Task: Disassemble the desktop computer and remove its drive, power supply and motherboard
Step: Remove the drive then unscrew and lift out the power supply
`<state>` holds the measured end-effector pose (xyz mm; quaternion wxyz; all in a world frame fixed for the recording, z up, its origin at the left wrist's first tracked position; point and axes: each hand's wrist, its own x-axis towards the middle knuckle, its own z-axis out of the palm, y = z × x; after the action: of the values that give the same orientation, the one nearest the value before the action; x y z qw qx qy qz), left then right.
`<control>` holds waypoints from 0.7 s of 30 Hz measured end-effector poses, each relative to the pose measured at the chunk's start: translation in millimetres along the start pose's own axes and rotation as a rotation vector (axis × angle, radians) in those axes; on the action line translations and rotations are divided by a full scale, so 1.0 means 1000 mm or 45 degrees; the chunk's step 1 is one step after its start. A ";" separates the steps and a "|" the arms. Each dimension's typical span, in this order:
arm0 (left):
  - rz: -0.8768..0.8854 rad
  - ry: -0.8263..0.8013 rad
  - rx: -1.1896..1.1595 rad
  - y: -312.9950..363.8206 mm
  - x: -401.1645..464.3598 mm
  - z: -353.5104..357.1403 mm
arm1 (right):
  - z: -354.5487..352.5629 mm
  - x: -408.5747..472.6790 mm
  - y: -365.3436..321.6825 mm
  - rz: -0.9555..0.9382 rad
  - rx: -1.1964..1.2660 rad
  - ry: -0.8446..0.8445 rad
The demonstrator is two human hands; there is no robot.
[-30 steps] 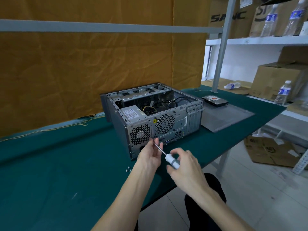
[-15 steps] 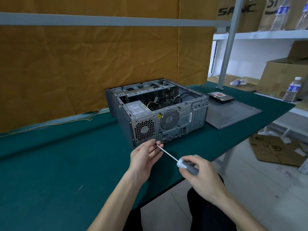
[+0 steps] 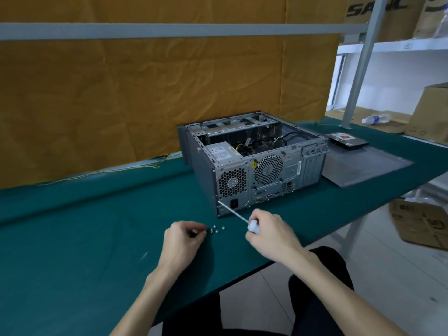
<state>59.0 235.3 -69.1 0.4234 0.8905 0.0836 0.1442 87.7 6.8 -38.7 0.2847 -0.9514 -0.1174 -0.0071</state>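
The open desktop case lies on its side on the green table, rear panel facing me. Inside at the left sits the power supply, with cables behind it. My right hand grips the white handle of a screwdriver; its shaft points up-left to the case's lower left rear corner. My left hand rests on the table with curled fingers, pinching a small screw beside several loose screws. A removed drive lies right of the case.
The case's grey side panel lies flat on the table to the right, under the drive. An orange cloth hangs behind the table. Shelving with cardboard boxes and a water bottle stands at the right. More boxes sit on the floor.
My left hand left the screwdriver tip at the case's rear and moved down-left onto the table by the loose screws. The right hand kept hold of the screwdriver. The camera view shifted left.
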 end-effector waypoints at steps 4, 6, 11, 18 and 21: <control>-0.008 -0.084 0.149 0.002 0.006 -0.003 | 0.012 0.017 -0.008 0.023 -0.012 -0.040; 0.035 -0.159 0.269 0.002 0.008 -0.003 | 0.015 0.021 -0.006 0.060 0.021 -0.041; 0.223 -0.260 0.460 0.009 0.024 0.002 | 0.017 0.025 0.002 0.097 0.089 -0.050; 0.288 -0.300 0.326 0.021 0.035 0.014 | 0.016 0.029 0.005 0.151 0.184 -0.049; 0.291 -0.340 0.321 0.027 0.037 0.016 | 0.017 0.030 0.004 0.145 0.162 -0.057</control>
<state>100.1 216.8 -50.2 0.2970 0.9512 -0.0572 0.0605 117.0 19.4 -52.2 0.3419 -0.9364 -0.0696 0.0380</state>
